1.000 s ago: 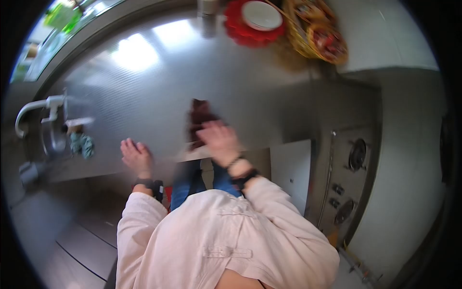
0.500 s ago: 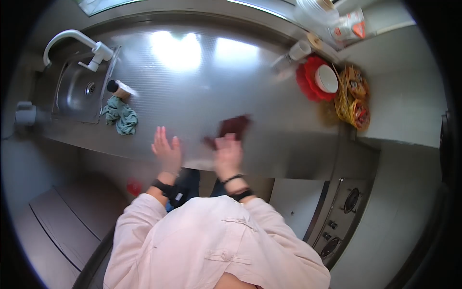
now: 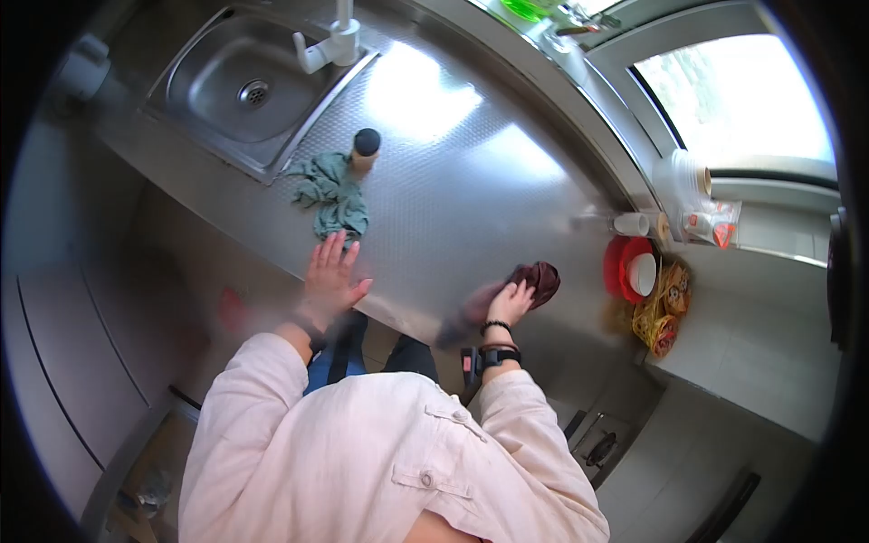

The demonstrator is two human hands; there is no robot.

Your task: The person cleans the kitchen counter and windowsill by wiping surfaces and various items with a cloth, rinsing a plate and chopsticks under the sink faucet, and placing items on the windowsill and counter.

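Note:
A crumpled dark red cloth [image 3: 543, 281] lies on the steel counter [image 3: 434, 235] under the fingers of my right hand [image 3: 512, 301], which grips it; part of the cloth trails blurred toward the front edge. My left hand [image 3: 333, 282] is open with fingers spread, over the counter's front edge. Just beyond its fingertips rests a bunched green cloth [image 3: 337, 195]. Beside that cloth stands a small bottle [image 3: 365, 156] with a black cap.
At the upper left is a steel sink [image 3: 204, 77] with a white faucet [image 3: 337, 45]. A red scalloped dish [image 3: 617, 267], a white bowl [image 3: 642, 274] and yellow packets [image 3: 668, 308] sit at the right by the wall. A gas burner [image 3: 599, 446] shows lower right.
The view has turned toward the left, so the sink and green cloth appear nearer. My right hand has moved right with the dark red cloth. My left hand stays open.

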